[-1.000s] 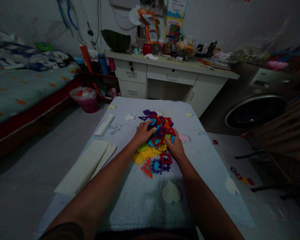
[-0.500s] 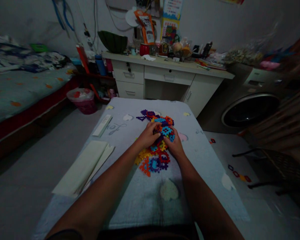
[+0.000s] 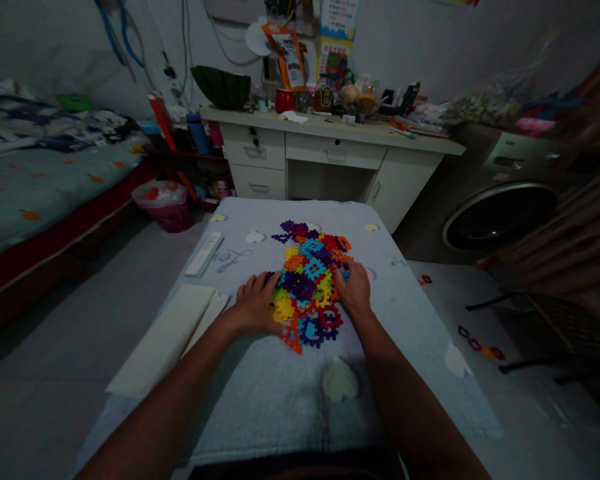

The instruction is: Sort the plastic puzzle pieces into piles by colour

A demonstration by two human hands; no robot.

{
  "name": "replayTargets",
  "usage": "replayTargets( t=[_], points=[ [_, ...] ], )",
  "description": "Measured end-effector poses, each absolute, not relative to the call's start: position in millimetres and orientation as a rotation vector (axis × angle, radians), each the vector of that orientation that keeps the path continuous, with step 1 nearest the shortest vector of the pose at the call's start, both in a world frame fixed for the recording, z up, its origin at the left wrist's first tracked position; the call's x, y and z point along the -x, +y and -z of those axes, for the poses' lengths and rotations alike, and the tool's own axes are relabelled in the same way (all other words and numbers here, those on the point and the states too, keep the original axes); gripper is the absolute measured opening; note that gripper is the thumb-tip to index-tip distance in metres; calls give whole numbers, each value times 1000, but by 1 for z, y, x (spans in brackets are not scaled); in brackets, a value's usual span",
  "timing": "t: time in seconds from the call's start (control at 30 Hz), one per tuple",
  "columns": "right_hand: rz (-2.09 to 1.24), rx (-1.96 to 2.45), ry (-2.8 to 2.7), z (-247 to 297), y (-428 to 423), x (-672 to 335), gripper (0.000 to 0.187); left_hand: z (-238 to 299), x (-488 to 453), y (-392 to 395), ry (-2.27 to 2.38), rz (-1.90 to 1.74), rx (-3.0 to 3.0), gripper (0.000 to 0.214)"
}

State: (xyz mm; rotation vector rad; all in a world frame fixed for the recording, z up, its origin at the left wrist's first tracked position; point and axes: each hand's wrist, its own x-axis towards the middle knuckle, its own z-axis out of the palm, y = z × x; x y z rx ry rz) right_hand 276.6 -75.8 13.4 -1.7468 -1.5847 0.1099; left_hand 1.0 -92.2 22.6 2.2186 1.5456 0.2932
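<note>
A heap of bright plastic interlocking pieces point(image 3: 311, 280), in purple, orange, yellow, blue and red, lies on a table covered with a light blue cloth point(image 3: 280, 393). My left hand point(image 3: 253, 305) rests at the heap's left edge with its fingers spread flat on the cloth. My right hand point(image 3: 354, 291) lies against the heap's right side, fingers stretched over the pieces. Neither hand grips a piece.
A cream folded sheet point(image 3: 165, 337) and a narrow white box point(image 3: 205, 253) lie on the table's left part. Beyond stand a cluttered white desk point(image 3: 330, 150), a bed point(image 3: 40, 180), a pink bin point(image 3: 161, 203) and a washing machine point(image 3: 505, 213). A few pieces point(image 3: 475, 343) lie on the floor at right.
Both hands were closed together on pieces at the heap's middle. Now they have parted to its sides and lie flat, and the pieces are spread wider.
</note>
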Motion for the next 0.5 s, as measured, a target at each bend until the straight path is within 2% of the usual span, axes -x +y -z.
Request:
replayTargets(
  t=[0.17, 0.33, 0.5],
  points=[
    [-245, 1799, -1665, -16, -81, -264, 28, -19, -15, -92, 1366, -533, -2289, 126],
    [-364, 1679, -1693, -22, -85, -261, 34, -19, -22, -85, 1300, -719, -2290, 114],
    [-437, 1553, -1719, -24, -86, -263, 37, -8, -20, -80, 1296, -898, -2219, 92]
  ],
)
